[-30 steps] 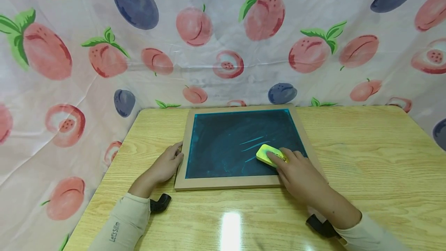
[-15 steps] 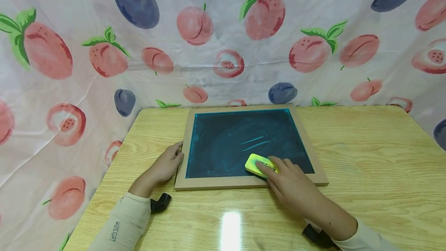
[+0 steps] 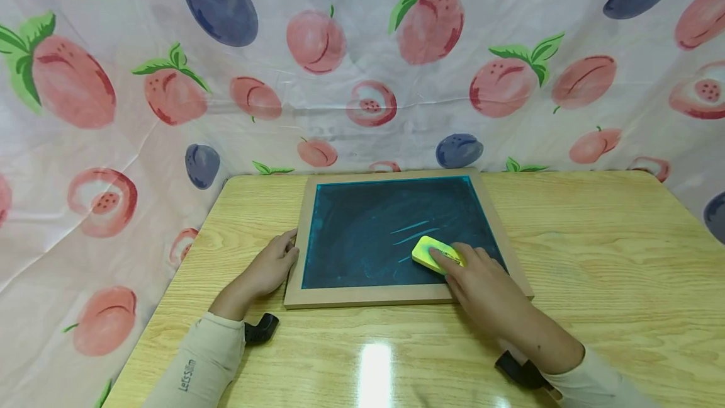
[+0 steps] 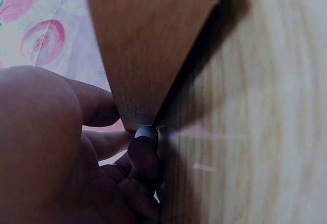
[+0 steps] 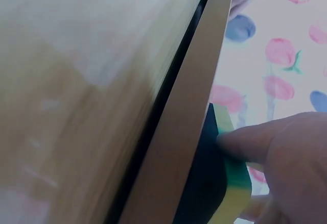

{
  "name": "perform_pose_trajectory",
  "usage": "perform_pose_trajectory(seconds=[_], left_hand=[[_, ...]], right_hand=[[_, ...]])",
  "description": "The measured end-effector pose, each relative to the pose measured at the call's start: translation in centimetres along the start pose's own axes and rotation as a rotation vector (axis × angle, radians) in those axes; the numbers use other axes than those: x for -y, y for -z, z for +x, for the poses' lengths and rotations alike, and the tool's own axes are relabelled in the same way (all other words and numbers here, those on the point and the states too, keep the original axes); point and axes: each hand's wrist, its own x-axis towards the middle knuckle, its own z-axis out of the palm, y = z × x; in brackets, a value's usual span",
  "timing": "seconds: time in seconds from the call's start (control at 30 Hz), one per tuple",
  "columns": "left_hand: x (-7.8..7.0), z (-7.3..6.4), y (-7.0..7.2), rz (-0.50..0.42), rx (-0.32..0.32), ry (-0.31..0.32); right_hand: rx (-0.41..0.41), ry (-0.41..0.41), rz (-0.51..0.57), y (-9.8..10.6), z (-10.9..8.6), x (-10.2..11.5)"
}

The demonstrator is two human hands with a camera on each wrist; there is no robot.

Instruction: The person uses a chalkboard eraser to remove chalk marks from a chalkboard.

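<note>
The person's right hand held a yellow eraser, thumb and fingers gripping its sides and a forefinger laid along the top, where a greenish smudge showed. The eraser was at the lower right part of the dark chalkboard, which lay in its pale wooden frame on the wood-grained worktop. Just beside the eraser I saw thin blue chalk strokes, two long and slanting, with shorter marks below them.

The left hand touched the left side of the frame, its fingers bunched at the edge; I couldn't tell whether they pinched the wood or merely pressed it. A black device jutted out by the left wrist, below a cream sleeve with lettering. Behind it all hung a pale cloth printed with peaches.
</note>
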Motion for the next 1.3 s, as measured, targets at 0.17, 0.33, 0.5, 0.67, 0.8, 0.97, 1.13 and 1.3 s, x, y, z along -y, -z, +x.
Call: perform_pose_trajectory(seconds=[0.17,0.33,0.5,0.67,0.8,0.97,1.13,1.3], left_hand=[[0.0,0.0,0.0,-0.003,-0.002,0.002],[0.1,-0.1,0.0,-0.003,0.0,-0.003],[0.0,-0.1,0.0,-0.003,0.001,-0.002],[0.1,0.0,0.0,0.006,0.002,0.003],[0.1,0.0,0.0,0.003,0.001,0.008],[0.1,0.0,0.0,-0.007,-0.001,0.002],[0.0,0.0,0.1,-0.003,0.003,0.001],[-0.1,0.0,0.0,0.001,0.003,0.001]], right_hand=[[-0.049,-0.022,-0.018,-0.1,0.3,-1.7],[-0.051,-0.054,-0.024,0.2,0.4,-2.9],[-0.023,-0.113,-0.03,0.3,0.6,-3.2],[-0.024,-0.137,-0.021,0.4,0.6,-3.1],[-0.034,-0.137,-0.008,0.4,0.6,-3.0],[-0.01,-0.15,-0.01,0.6,0.7,-2.7],[-0.017,-0.109,0.004,0.5,0.7,-2.1],[-0.05,-0.025,0.044,0.1,0.5,-1.4]])
